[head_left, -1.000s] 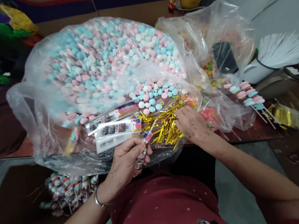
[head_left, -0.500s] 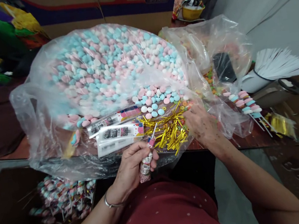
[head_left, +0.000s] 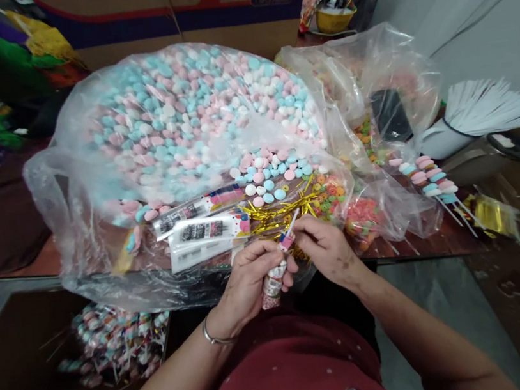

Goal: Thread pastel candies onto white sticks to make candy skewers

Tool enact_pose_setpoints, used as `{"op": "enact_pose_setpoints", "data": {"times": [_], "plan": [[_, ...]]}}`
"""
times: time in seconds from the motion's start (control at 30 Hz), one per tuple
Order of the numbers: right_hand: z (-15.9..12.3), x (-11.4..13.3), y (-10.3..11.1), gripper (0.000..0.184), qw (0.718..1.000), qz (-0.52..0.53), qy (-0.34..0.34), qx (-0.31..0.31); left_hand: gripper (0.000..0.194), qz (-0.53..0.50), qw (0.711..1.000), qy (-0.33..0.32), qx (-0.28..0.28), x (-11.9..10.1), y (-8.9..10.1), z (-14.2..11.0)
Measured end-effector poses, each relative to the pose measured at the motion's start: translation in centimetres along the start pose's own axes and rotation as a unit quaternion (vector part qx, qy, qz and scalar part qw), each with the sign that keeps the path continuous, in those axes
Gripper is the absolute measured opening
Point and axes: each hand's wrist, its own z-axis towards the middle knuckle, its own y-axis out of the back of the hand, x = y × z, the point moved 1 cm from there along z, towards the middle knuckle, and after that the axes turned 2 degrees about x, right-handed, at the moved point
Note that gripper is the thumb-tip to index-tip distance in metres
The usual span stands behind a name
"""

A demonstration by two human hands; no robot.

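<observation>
My left hand (head_left: 256,276) is closed around a bagged candy skewer (head_left: 273,283), its printed wrapper gathered at the neck and a white stick poking out toward the upper right. Beside that stick, my right hand (head_left: 328,250) has thumb and fingers pinched together; whatever lies between them is hidden. Gold twist ties (head_left: 268,218) lie in a loose pile just beyond both hands, partly covered by the right one. Flat printed plastic bags (head_left: 207,230) are stacked left of the ties. Loose pink, blue and white marshmallows (head_left: 266,187) sit behind them.
A big clear bag of marshmallows (head_left: 172,117) fills the table's middle. To the right are ring gummies (head_left: 330,191), pink gummies (head_left: 364,216), a black phone-like object (head_left: 390,115), candy skewers (head_left: 435,180) and white sticks in a jug (head_left: 490,108). A box of wrapped skewers (head_left: 121,343) stands lower left.
My right hand went to the right edge of the gold ties, then came back to the skewer's stick. My left hand shifted right with the bagged skewer.
</observation>
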Motion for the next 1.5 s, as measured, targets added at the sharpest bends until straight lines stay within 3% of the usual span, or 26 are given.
{"op": "enact_pose_setpoints", "data": {"times": [0.17, 0.43, 0.53, 0.6, 0.7, 0.8, 0.87, 0.97, 1.03, 1.13, 1.5], "plan": [[-1.2, 0.5, -1.3, 0.020, 0.997, 0.070, 0.012, 0.016, 0.026, -0.001, 1.000, 0.018, -0.012, 0.1, -0.3, 0.4], [-1.5, -0.1, -1.3, 0.021, 0.999, 0.020, 0.044, 0.000, 0.033, 0.025, 0.998, -0.018, -0.056, 0.4, -0.6, 0.1], [-1.7, 0.2, -1.6, 0.021, 0.995, -0.030, 0.090, -0.007, 0.030, 0.057, 0.996, -0.036, -0.062, 0.5, -0.4, 0.0], [-1.9, 0.4, -1.6, 0.021, 0.977, -0.136, 0.162, -0.034, 0.027, 0.096, 0.992, -0.040, -0.070, 0.4, -0.4, 0.0], [-2.1, 0.6, -1.3, 0.025, 0.905, -0.300, 0.295, -0.055, 0.023, 0.174, 0.982, -0.011, -0.079, -0.2, -0.4, 0.2], [-2.1, 0.7, -0.4, 0.025, 0.857, -0.337, 0.389, -0.006, 0.014, 0.263, 0.962, 0.069, -0.032, -1.4, -0.3, 0.5], [-1.9, 1.0, 0.4, 0.025, 0.848, -0.321, 0.416, 0.074, 0.006, 0.321, 0.935, 0.142, 0.053, -2.2, -0.2, 0.9], [-1.5, 2.0, 1.5, 0.024, 0.837, -0.286, 0.415, 0.214, 0.008, 0.370, 0.870, 0.241, 0.220, -2.9, -0.2, 1.1], [-1.4, 2.8, 2.1, 0.021, 0.834, -0.267, 0.396, 0.277, 0.011, 0.358, 0.848, 0.276, 0.275, -3.0, -0.2, 1.2], [-1.4, 3.5, 2.7, 0.017, 0.834, -0.262, 0.379, 0.304, 0.011, 0.314, 0.858, 0.299, 0.275, -2.7, -0.2, 1.0], [-2.2, 2.7, 2.3, 0.015, 0.838, -0.220, 0.410, 0.286, 0.013, 0.211, 0.883, 0.365, 0.204, -0.1, 0.0, 0.0]]}}
